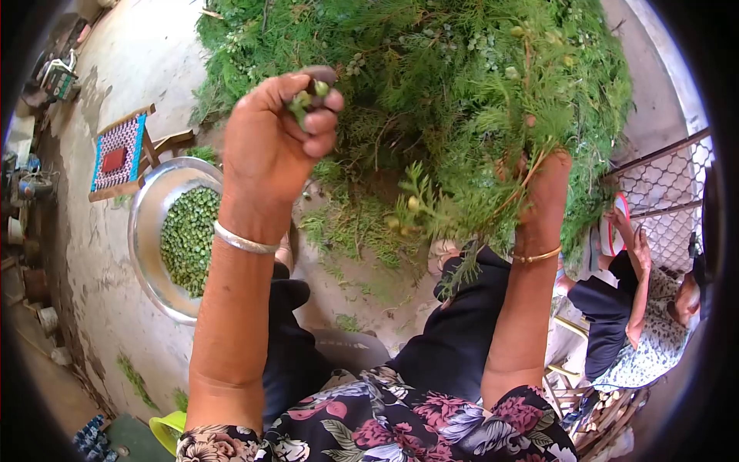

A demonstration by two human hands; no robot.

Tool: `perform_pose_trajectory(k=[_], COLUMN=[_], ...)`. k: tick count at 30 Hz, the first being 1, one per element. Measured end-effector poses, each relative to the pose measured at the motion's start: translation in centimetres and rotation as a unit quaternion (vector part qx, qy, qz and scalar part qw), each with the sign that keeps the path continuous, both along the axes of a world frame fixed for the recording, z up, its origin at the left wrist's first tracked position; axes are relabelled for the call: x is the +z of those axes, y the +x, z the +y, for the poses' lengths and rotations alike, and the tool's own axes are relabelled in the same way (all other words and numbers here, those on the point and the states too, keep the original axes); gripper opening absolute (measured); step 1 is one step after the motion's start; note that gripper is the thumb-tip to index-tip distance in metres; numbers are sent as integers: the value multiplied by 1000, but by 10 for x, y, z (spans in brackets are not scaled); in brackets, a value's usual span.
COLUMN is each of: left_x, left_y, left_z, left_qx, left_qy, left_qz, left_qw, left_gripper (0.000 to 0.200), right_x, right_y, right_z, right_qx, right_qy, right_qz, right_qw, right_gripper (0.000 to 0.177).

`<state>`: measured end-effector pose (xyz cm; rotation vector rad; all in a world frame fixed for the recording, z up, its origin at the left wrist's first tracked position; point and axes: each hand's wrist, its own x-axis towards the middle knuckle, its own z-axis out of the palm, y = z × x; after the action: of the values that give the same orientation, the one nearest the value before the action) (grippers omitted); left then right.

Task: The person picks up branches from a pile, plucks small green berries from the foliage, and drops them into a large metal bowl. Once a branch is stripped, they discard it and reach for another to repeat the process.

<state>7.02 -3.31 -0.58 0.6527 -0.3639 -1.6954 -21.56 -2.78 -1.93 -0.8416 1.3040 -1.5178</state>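
Observation:
My left hand (269, 127) is raised with its fingers curled round a few small green seed cones (312, 96). A silver bangle circles that wrist. My right hand (548, 173) grips a leafy conifer branch (462, 208) by its stem; feathery sprays hide most of its fingers. Several yellowish cones show on the branch. Left of my left forearm, a wide metal basin (150, 262) holds a heap of picked green cones (188, 239). Beyond both hands lies a large pile of cut conifer branches (385, 54).
A low stool (119, 158) with a woven seat stands beyond the basin. At right another person (647, 331) sits near a metal lattice gate (662, 181). A yellow-green tub (168, 431) is at lower left. Loose sprigs litter the concrete floor (100, 269).

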Motion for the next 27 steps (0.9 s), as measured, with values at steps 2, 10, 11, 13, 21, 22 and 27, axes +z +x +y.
perform_pose_trajectory(k=[2,10,11,13,21,22,27], left_x=[-5,-12,-15,-15,-9,-8,-10], left_y=[-8,-49,-53,-61,-82,-83,-81], left_z=[4,26,27,30,40,40,35], left_qx=[-43,-70,-87,-114,-145,-115,-51], left_qy=[-2,89,77,52,-12,-23,-16], left_qz=[27,-161,-162,-162,-115,-153,-209], left_qw=[999,980,980,979,983,981,976], left_gripper=[17,18,18,20,24,23,23], right_x=[-2,-4,0,3,7,12,10], right_y=[-1,-25,-21,-15,-1,5,13], right_z=[-7,8,11,16,16,15,4], right_qx=[-91,131,53,-26,6,6,-34], right_qy=[9,-102,-60,-16,-42,-42,-12], right_qz=[-39,-145,-103,-60,-20,-20,-91], right_qw=[995,975,992,998,999,999,995], right_gripper=[13,40,40,40,31,31,18])
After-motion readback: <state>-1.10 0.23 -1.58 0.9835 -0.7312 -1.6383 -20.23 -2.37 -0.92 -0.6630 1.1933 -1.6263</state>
